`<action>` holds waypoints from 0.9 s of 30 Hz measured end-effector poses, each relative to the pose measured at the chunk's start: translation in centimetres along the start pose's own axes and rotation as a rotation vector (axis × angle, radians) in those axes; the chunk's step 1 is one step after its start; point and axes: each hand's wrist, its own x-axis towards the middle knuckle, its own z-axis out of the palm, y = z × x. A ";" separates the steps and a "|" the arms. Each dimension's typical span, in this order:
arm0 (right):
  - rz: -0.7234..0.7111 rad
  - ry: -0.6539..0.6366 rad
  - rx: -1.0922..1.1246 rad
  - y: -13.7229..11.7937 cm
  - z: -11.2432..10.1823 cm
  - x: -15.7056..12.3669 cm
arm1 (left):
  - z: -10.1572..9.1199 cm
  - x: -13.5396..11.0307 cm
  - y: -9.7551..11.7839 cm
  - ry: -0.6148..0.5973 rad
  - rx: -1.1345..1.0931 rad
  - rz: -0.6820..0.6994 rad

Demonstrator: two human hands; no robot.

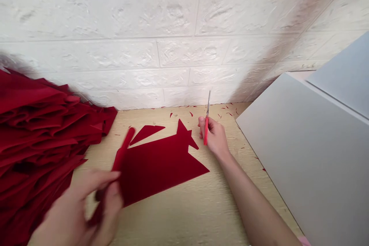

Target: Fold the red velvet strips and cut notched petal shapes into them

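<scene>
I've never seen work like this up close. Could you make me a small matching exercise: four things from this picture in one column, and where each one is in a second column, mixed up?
Things:
1. Red-handled metal scissors
2. Narrow red felt strip
3. Heaped red felt pile
4. Small triangular red felt scrap

Places:
A. Gripped in the left hand
B. Lying flat on the pale wooden board
C. Held upright in the right hand
D. Along the board's left side

Pairs: 1-C, 2-A, 3-D, 4-B

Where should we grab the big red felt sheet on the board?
Pinch the pointed right corner of the red felt sheet, coming from the near side. It lies flat on the wooden board, and that corner sits clear of the left hand and the red pile.
</scene>
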 end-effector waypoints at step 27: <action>-0.018 0.006 -0.004 0.6 0.2 0.6 | 5.6 0.0 -0.9 -0.296 -0.181 -0.561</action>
